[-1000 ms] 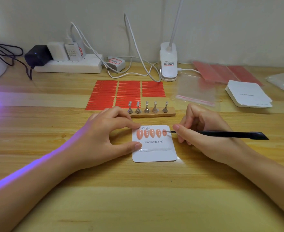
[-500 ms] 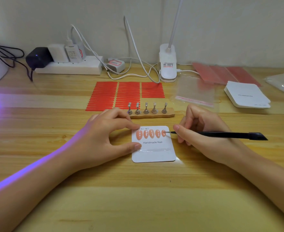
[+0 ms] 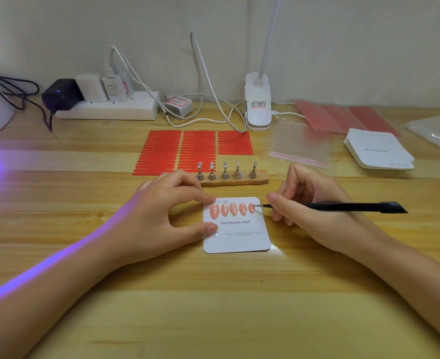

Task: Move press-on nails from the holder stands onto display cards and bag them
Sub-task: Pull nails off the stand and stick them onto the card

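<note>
A white display card (image 3: 235, 238) printed "Handmade Nail" is lying flat on the wooden worktop (image 3: 213, 307) at the centre of the frame, its top edge facing the upper part of the frame. Five peach press-on nails (image 3: 233, 209) are sitting in a row across the card's upper part, each with its long axis running up and down the frame, the row itself running left to right.

The left hand (image 3: 161, 218) is coming in from the lower left, forearm slanting up toward the centre; its forefinger and thumb are curled in and pressing on the card's left edge, the forefinger at the top left corner and the thumb lower down, pinning the card.

The right hand (image 3: 314, 206) is entering from the lower right, fingers curled and pinching a thin black tool (image 3: 343, 207). The tool is lying almost level across the frame, its thick end pointing right and its fine tip pointing left, touching the rightmost nail (image 3: 251, 208).

Just above the card, a wooden strip (image 3: 261, 179) is carrying five small metal holder stands (image 3: 225, 172), upright and bare. Red adhesive strips (image 3: 198, 146) are lying behind them, a clear bag (image 3: 299, 146) to their right, and a stack of white cards (image 3: 379, 151) at the right of the frame
</note>
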### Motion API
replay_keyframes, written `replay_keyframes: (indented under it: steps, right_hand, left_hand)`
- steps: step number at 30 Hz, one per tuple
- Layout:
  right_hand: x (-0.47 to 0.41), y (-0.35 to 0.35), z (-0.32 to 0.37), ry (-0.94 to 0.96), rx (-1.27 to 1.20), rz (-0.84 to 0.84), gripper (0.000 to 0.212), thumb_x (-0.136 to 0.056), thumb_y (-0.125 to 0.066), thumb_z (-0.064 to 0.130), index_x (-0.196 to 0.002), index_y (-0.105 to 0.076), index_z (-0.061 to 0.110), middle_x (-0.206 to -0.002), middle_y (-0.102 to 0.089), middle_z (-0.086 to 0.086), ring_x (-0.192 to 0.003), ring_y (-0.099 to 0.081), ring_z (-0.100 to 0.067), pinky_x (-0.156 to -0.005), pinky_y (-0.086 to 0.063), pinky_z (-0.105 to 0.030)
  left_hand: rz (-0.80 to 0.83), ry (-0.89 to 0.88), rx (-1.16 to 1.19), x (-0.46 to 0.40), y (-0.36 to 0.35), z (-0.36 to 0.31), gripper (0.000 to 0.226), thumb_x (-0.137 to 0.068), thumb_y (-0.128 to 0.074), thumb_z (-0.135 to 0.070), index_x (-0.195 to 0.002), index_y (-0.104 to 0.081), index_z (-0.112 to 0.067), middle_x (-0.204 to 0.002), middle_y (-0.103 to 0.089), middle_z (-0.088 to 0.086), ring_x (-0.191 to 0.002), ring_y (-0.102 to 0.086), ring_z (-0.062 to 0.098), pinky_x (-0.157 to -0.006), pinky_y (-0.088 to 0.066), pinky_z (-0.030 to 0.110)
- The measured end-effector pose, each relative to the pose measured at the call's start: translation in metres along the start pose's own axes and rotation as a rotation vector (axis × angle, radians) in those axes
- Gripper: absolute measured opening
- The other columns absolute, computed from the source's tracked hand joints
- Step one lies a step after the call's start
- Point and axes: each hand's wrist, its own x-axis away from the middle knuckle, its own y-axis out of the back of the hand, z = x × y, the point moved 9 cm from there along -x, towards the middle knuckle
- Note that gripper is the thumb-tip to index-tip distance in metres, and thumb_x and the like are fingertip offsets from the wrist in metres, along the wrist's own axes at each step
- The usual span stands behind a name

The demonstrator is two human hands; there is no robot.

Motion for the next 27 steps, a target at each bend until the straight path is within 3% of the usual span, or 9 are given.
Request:
replay_keyframes:
  steps: [8, 12, 16, 22, 27]
  right_hand:
    - [-0.0014, -0.0018, 0.0001, 0.023, 0.035, 0.014, 0.037, -0.087, -0.063, 0.008, -0.062, -0.045, 0.029, -0.064, -0.066, -0.005, -0.05, -0.055, -0.004, -0.048, -0.044, -0.018]
    - [-0.0005, 0.0005, -0.0004, 0.01, 0.01, -0.001, 0.029, -0.087, -0.062, 0.009, -0.066, -0.044, 0.019, -0.065, -0.066, -0.004, -0.051, -0.056, -0.004, -0.049, -0.046, -0.019]
    - [0.0008, 0.005, 0.0002, 0.003, -0.02, -0.028, 0.027, -0.087, -0.063, 0.014, -0.068, -0.044, 0.02, -0.067, -0.068, -0.001, -0.053, -0.057, -0.006, -0.049, -0.048, -0.021]
    - [-0.0001, 0.0028, 0.0001, -0.006, -0.022, -0.029, 0.027, -0.086, -0.063, 0.011, -0.068, -0.043, 0.017, -0.066, -0.067, -0.003, -0.052, -0.056, -0.005, -0.051, -0.046, -0.019]
    - [0.0028, 0.0019, 0.0064, -0.015, -0.066, -0.061, 0.027, -0.078, -0.067, 0.027, -0.07, -0.046, 0.014, -0.062, -0.066, 0.001, -0.049, -0.055, -0.002, -0.046, -0.044, -0.015]
  left_hand:
    - [0.004, 0.006, -0.006, 0.0001, 0.0001, -0.0005, 0.047, -0.062, -0.05, -0.066, -0.102, -0.059, -0.043, -0.104, -0.05, -0.023, -0.104, -0.045, -0.006, -0.099, -0.036, 0.038]
    - [0.009, 0.009, -0.006, 0.0, -0.0001, -0.0008, 0.047, -0.061, -0.049, -0.067, -0.101, -0.058, -0.045, -0.104, -0.05, -0.024, -0.105, -0.043, -0.009, -0.099, -0.035, 0.036]
    - [0.002, 0.007, -0.015, -0.0001, 0.0007, -0.0013, 0.053, -0.062, -0.049, -0.067, -0.104, -0.063, -0.039, -0.104, -0.05, -0.023, -0.104, -0.044, -0.007, -0.098, -0.035, 0.036]
    - [0.012, 0.01, -0.016, -0.0003, -0.0004, -0.0016, 0.045, -0.063, -0.055, -0.065, -0.102, -0.058, -0.044, -0.104, -0.05, -0.023, -0.104, -0.044, -0.007, -0.099, -0.035, 0.037]
    - [0.014, 0.007, -0.042, 0.0004, -0.0002, -0.0025, 0.051, -0.064, -0.051, -0.066, -0.107, -0.062, -0.041, -0.104, -0.049, -0.023, -0.104, -0.045, -0.002, -0.099, -0.034, 0.036]
